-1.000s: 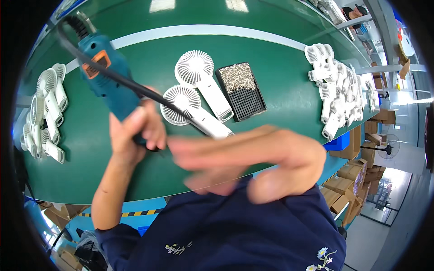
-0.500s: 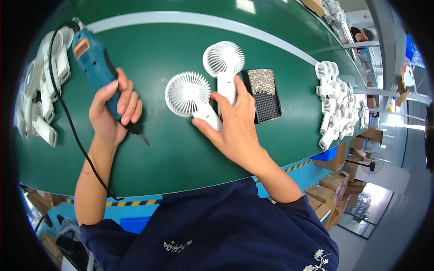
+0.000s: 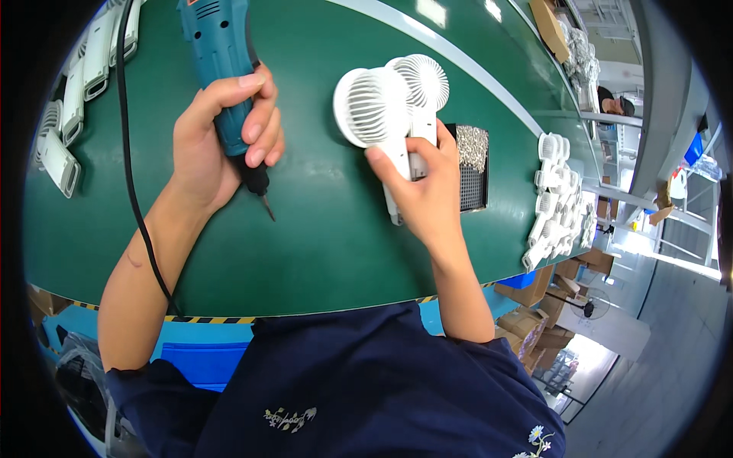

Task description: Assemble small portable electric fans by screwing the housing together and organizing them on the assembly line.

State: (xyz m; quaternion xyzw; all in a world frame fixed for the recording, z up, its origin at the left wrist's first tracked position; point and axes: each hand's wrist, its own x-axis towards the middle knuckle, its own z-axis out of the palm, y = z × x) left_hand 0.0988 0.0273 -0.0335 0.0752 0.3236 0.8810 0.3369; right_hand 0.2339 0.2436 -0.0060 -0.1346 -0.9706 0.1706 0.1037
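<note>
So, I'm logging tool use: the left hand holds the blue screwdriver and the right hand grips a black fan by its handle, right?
Not quite. The fan is white, not black, as the head view shows. The rest stands: the left hand holds the blue screwdriver, and the right hand grips the fan by its handle.

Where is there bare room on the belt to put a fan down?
Bare green belt lies between the driver tip and the near edge, also between both hands. Crowded: fan stack at right, white parts at left, screw tray.
</note>
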